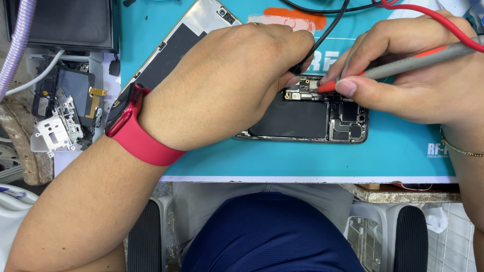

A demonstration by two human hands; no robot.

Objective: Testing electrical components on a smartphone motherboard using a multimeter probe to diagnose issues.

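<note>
- Opened phone (302,120) under both hands, on teal mat (393,151).
- Left hand (227,85), at 10 o'clock from phone: fingers closed on black probe (322,35).
- Right hand (418,75), at 2 o'clock: pinching red-tipped probe (403,63), tip touching phone board.

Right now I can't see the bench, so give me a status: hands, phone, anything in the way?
Left hand pinches black probe. Right hand presses red-tipped probe onto the opened phone board. Red and black leads cross the teal mat above; left hand hides part of phone.

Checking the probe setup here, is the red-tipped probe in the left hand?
No, the right hand holds the red-tipped probe against the opened phone, while the left hand holds a black lead.
</note>
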